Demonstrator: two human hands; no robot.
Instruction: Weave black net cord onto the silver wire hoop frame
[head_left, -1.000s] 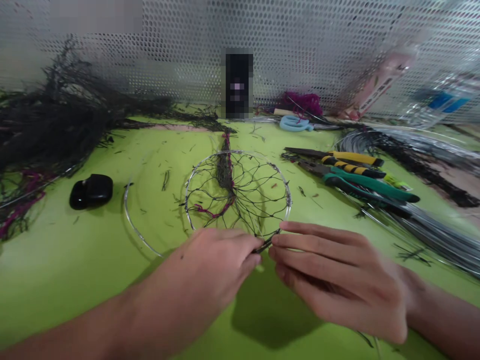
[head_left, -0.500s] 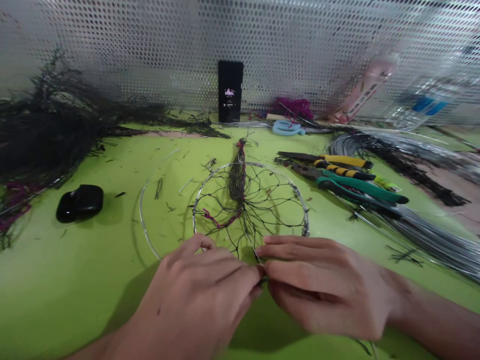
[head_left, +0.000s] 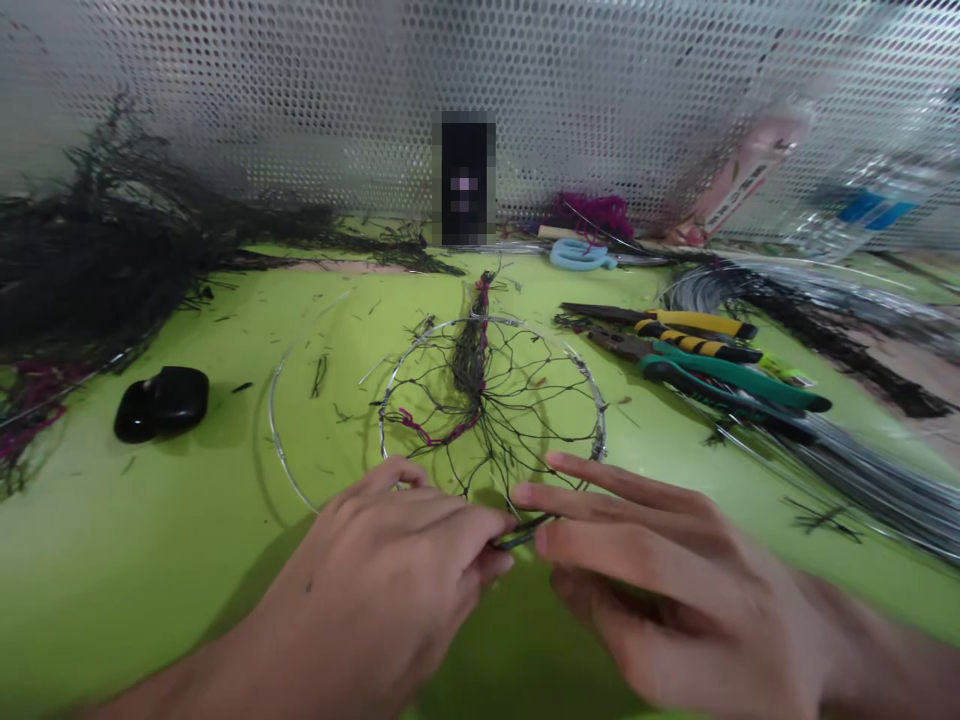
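Observation:
A round wire hoop (head_left: 382, 405) strung with black netting (head_left: 525, 408) lies in front of me. A bundled dark net tail (head_left: 470, 360) with magenta cord (head_left: 442, 438) rests on its middle. My left hand (head_left: 420, 560) pinches the hoop's near edge, where short dark strands (head_left: 525, 532) stick out between thumb and forefinger. My right hand (head_left: 675, 570) is just right of these strands, its fingers stretched and apart. Its fingertips are close to the strands; whether they touch is unclear. The near rim is hidden by both hands. A loose wire arc (head_left: 277, 430) lies left of the hoop.
Yellow-black pliers (head_left: 697, 325) and green-handled pliers (head_left: 735, 375) lie at right beside coiled wire (head_left: 862, 490). A black case (head_left: 161, 403) and dark netting pile (head_left: 90, 280) are at left. Behind are a phone (head_left: 463, 185), blue-handled scissors (head_left: 581, 254) and bottles (head_left: 750, 180).
My right hand has drawn back to the right and its fingers have spread, uncovering the dark strands. My left hand keeps its pinch, and the hoop has shifted slightly left in view.

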